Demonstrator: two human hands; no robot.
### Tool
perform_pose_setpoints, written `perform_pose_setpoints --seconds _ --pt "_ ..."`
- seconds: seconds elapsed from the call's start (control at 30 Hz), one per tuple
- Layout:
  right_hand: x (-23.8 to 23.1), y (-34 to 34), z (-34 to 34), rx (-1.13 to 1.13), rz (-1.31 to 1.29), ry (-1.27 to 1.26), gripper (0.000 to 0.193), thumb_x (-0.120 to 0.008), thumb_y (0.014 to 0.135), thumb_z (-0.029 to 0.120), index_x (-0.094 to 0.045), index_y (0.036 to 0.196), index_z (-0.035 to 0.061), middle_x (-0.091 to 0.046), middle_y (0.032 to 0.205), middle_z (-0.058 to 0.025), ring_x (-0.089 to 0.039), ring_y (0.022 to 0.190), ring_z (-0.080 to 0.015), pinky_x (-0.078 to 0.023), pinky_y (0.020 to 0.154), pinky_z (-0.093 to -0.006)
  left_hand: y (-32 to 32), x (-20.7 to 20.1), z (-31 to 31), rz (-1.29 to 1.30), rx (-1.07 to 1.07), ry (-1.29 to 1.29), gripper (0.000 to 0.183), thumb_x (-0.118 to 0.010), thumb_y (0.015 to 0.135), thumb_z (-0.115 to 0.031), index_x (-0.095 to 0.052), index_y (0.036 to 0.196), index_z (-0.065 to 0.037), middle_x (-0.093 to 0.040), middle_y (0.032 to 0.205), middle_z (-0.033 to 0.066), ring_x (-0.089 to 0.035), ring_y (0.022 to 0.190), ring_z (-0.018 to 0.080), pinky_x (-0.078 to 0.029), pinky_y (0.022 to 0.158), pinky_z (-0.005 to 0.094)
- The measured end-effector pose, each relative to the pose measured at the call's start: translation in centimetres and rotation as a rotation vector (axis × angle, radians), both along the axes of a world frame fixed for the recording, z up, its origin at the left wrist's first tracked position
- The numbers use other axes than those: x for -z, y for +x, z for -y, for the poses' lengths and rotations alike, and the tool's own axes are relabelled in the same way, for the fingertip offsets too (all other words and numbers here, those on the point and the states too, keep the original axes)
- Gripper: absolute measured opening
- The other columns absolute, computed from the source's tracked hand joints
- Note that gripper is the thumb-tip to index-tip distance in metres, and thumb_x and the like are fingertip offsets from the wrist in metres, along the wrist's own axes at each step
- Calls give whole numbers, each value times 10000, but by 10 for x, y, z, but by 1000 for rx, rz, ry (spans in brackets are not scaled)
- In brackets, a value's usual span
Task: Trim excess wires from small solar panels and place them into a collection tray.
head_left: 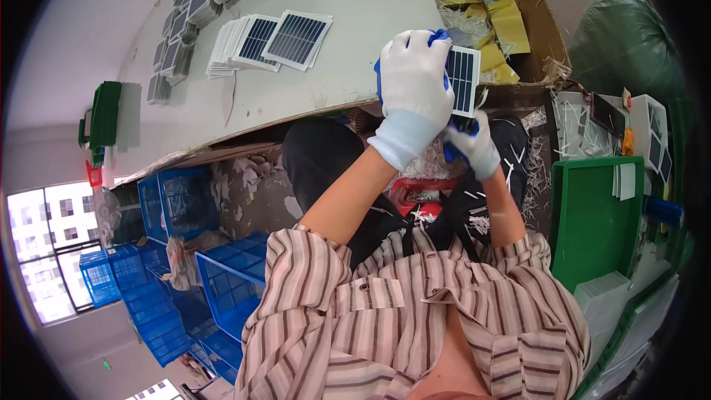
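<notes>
White-bordered panels (298,38) lie left of the cardboard box (542,18). Operator's left hand (416,74): closed on the held panel (463,83), at the box's near-left corner. Right hand (475,145): blurred, operator's side of the box; grip cannot be determined.

The gloved left hand (416,78) shows its back, fingers curled, the bare forearm (348,196) slanting forward to the right. The gloved right hand (474,147), blurred, sits beside it, closer to the torso (415,311).
</notes>
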State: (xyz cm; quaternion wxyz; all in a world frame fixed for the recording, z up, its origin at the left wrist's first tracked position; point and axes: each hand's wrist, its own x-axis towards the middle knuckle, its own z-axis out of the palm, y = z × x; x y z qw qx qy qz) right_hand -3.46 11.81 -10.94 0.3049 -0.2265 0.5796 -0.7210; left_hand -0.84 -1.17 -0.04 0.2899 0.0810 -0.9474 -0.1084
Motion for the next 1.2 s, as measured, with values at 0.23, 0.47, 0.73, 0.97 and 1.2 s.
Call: perform_pose_setpoints --seconds 0.23,0.47,0.73,0.97,1.2 --pt "18 35 -3 281 198 -66 399 -708 765 65 -504 1098 -16 -650 874 -79 -619 723 -134 -497 662 -281 3 1 -2 -13 -37 -19 352 -641 710 -112 -617 1060 -73 -563 1057 122 -499 1048 321 -384 907 426" --pt "50 -2 49 497 -99 -193 395 -567 905 222 -455 1247 60 -558 1182 -96 -547 1063 -229 -423 936 -341 1 0 -8 44 -43 -85 338 -637 747 -154 -622 1078 -83 -550 1084 117 -498 1037 317 -386 879 431" --pt "63 -63 66 126 658 -617 366 -443 956 331 -555 1158 47 -638 1026 -106 -631 901 -175 -515 848 -303 3 -6 3 -18 100 -8 467 -734 669 -180 -598 1107 -94 -541 1114 124 -484 1080 329 -321 1010 454" --pt "4 -26 12 199 -252 -120 266 -673 798 158 -633 1006 -2 -666 855 -36 -586 768 -73 -479 710 -240 11 -11 4 79 23 -74 370 -671 701 -103 -605 1065 -80 -561 1089 123 -504 1057 321 -371 961 442" --pt "-6 33 -1 -326 -460 -16 196 -752 708 157 -601 732 35 -551 545 -17 -521 518 -92 -440 535 -262 3 1 3 37 -12 -36 346 -617 711 -48 -609 1055 -89 -570 1052 116 -518 1000 322 -402 866 420"
